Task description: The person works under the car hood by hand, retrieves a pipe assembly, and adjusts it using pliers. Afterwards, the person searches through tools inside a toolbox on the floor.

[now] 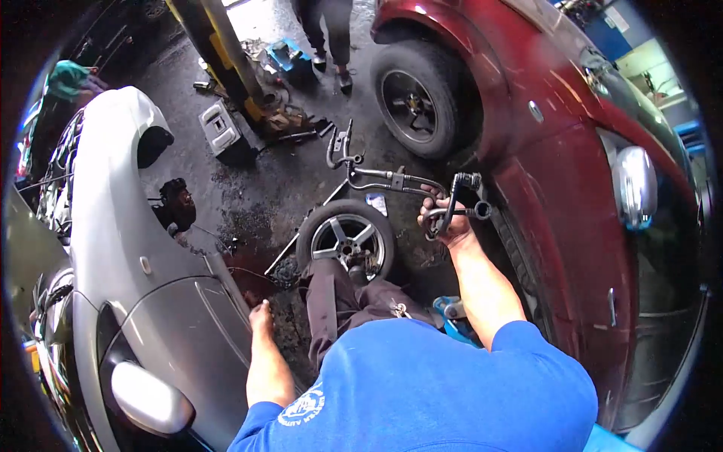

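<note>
A black metal-and-hose pipe assembly (397, 181) hangs above the dark shop floor (248, 181), its near end gripped in the right hand (447, 226), whose fingers are closed around the tubing. The long axis runs away from that hand, forward and to the left, over the floor strip between a silver car (173, 301) and a red car (550, 196). A forked, bent end points away from the wearer, while a ribbed fitting (470, 181) and a round end fitting (482, 211) stick out on the red car's side of the grip.

The right hand is the nearer one — it bears the assembly alone. The left hand (261, 318) hangs low beside the silver car's door, well apart from the pipes; whether its fingers are spread or curled, and whether it touches the bodywork, cannot be told.

A spoked wheel (365, 235) lies flat at the wearer's feet, nearer than the assembly's middle, with a small white packet (376, 202) at the tire's far edge. Toward the floor's far side, a gray case (220, 129) sits near a yellow-and-black post (220, 47), its contents hidden. Beyond, a blue tray (285, 54) holds small items too blurred to name — just beside another person's legs (331, 30).
</note>
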A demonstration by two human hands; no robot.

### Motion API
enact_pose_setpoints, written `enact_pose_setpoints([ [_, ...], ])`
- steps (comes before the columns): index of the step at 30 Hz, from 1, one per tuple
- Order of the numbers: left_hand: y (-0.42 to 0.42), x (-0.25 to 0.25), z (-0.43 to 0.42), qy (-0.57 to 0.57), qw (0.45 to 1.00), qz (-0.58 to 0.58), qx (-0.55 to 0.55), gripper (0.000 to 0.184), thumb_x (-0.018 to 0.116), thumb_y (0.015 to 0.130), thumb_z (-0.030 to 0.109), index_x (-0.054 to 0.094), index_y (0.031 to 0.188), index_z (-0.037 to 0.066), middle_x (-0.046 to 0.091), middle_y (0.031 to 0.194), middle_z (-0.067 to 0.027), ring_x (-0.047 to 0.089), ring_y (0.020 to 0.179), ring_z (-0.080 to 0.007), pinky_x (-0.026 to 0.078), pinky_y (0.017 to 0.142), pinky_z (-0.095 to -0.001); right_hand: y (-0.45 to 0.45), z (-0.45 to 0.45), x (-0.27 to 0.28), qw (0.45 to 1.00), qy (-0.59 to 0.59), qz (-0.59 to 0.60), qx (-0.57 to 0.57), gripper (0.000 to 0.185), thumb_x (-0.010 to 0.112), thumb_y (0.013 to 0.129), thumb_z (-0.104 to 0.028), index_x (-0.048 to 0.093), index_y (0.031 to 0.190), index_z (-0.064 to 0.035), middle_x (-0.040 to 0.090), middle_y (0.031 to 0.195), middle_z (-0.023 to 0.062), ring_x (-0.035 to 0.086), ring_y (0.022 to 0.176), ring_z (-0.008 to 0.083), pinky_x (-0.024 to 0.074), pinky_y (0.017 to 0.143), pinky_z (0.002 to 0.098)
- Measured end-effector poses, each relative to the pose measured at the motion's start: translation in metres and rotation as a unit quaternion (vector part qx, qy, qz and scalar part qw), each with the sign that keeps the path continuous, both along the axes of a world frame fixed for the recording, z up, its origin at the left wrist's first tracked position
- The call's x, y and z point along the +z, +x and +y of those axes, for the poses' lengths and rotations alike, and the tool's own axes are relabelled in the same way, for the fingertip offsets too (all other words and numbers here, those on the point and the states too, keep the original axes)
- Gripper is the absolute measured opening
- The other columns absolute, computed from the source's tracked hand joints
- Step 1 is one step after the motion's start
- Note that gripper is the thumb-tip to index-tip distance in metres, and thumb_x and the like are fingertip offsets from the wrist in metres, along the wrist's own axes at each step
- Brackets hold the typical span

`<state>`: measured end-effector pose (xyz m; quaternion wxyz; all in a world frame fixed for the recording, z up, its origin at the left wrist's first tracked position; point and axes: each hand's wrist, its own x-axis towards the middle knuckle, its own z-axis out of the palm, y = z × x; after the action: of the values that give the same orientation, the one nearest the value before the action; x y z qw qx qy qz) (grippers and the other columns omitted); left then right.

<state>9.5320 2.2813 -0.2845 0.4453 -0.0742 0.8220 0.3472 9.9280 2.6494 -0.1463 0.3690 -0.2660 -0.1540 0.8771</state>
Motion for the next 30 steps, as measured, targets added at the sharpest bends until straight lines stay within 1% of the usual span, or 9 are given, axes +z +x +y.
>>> enact_pose_setpoints([
  [7, -0.01, 0.016, 0.04, -0.073, 0.997, -0.036, -0.016, 0.025, 0.062, 0.083, 0.029, 0.059, 0.076, 0.006, 0.052, 0.061, -0.0021, 0.05, 0.048, -0.0162, 0.038, 0.038, -0.0326, -0.065, 0.132, 0.016, 0.999, -0.046, 0.0, 0.0, 0.039, 0.042, 0.086, -0.011, 0.045, 0.124, -0.0019, 0.062, 0.083, 0.0153, 0.061, 0.061, 0.0259, 0.0555, 0.061, 0.0376],
  [10, -0.051, -0.03, 0.103, -0.117, 0.993, 0.021, -0.013, 0.032, 0.064, 0.081, 0.03, 0.063, 0.085, -0.002, 0.06, 0.07, -0.0078, 0.055, 0.054, -0.02, 0.043, 0.048, -0.0372, -0.097, 0.198, 0.001, 0.998, -0.016, -0.003, 0.054, 0.042, 0.047, 0.081, -0.01, 0.046, 0.122, -0.0001, 0.062, 0.085, 0.015, 0.062, 0.077, 0.0283, 0.0546, 0.068, 0.0429],
  [12, -0.053, -0.034, 0.101, -0.127, 0.991, 0.045, 0.006, 0.039, 0.065, 0.079, 0.032, 0.063, 0.089, -0.006, 0.063, 0.072, -0.0108, 0.056, 0.057, -0.021, 0.045, 0.053, -0.0384, -0.114, 0.215, -0.005, 0.996, -0.066, -0.028, 0.05, 0.029, 0.047, 0.085, -0.012, 0.051, 0.113, -0.0043, 0.06, 0.084, 0.0121, 0.061, 0.07, 0.0259, 0.0538, 0.064, 0.0407],
  [15, -0.11, -0.012, 0.204, 0.036, 0.998, -0.047, 0.016, 0.029, 0.056, 0.087, 0.034, 0.053, 0.073, 0.008, 0.043, 0.052, 0.0007, 0.039, 0.037, -0.013, 0.029, 0.034, -0.0305, -0.153, 0.276, -0.018, 0.985, -0.031, -0.144, 0.089, 0.022, 0.045, 0.087, -0.015, 0.052, 0.106, -0.0064, 0.056, 0.079, 0.0069, 0.056, 0.065, 0.0202, 0.0523, 0.061, 0.0381],
  [19, -0.183, 0.021, 0.334, 0.154, 0.985, 0.069, -0.026, 0.031, 0.061, 0.086, 0.027, 0.061, 0.102, 0.0, 0.054, 0.071, 0.0012, 0.047, 0.061, -0.0083, 0.039, 0.053, -0.0243, -0.224, 0.321, 0.009, 0.976, -0.019, -0.21, 0.055, 0.03, 0.045, 0.085, -0.014, 0.055, 0.11, 0.0009, 0.057, 0.077, 0.0081, 0.055, 0.059, 0.0169, 0.0499, 0.053, 0.0324],
  [20, -0.178, 0.107, 0.39, 0.141, 0.984, 0.113, -0.004, 0.031, 0.062, 0.085, 0.025, 0.059, 0.103, 0.0, 0.058, 0.077, -0.0011, 0.052, 0.068, -0.0089, 0.042, 0.061, -0.0248, -0.232, 0.337, 0.002, 0.969, -0.012, -0.239, 0.067, 0.027, 0.047, 0.084, -0.012, 0.056, 0.105, 0.001, 0.056, 0.076, 0.0079, 0.054, 0.058, 0.017, 0.0497, 0.052, 0.0328],
  [22, -0.23, 0.06, 0.414, 0.206, 0.969, 0.133, 0.02, 0.031, 0.062, 0.086, 0.024, 0.057, 0.105, -0.001, 0.06, 0.084, -0.0026, 0.055, 0.072, -0.0099, 0.044, 0.065, -0.0236, -0.246, 0.364, -0.016, 0.962, 0.013, -0.266, 0.061, 0.017, 0.049, 0.081, -0.008, 0.055, 0.095, -0.0017, 0.057, 0.075, 0.0082, 0.053, 0.056, 0.0162, 0.0468, 0.049, 0.031],
  [24, -0.237, 0.107, 0.464, 0.252, 0.96, 0.109, 0.059, 0.031, 0.062, 0.086, 0.022, 0.056, 0.107, 0.0, 0.061, 0.09, -0.0034, 0.056, 0.075, -0.0107, 0.045, 0.066, -0.0242, -0.274, 0.39, 0.007, 0.961, 0.011, -0.266, 0.068, 0.021, 0.047, 0.081, -0.006, 0.055, 0.1, -0.0037, 0.057, 0.074, 0.0075, 0.051, 0.054, 0.0144, 0.0453, 0.048, 0.0296],
  [30, -0.254, 0.086, 0.555, 0.297, 0.945, 0.069, 0.118, 0.017, 0.061, 0.087, 0.015, 0.057, 0.1, 0.006, 0.059, 0.083, -0.001, 0.056, 0.07, -0.0094, 0.046, 0.061, -0.021, -0.316, 0.498, -0.027, 0.96, 0.056, -0.252, 0.109, 0.028, 0.045, 0.08, -0.004, 0.056, 0.106, -0.007, 0.059, 0.074, 0.0052, 0.05, 0.056, 0.0107, 0.0449, 0.05, 0.0266],
])
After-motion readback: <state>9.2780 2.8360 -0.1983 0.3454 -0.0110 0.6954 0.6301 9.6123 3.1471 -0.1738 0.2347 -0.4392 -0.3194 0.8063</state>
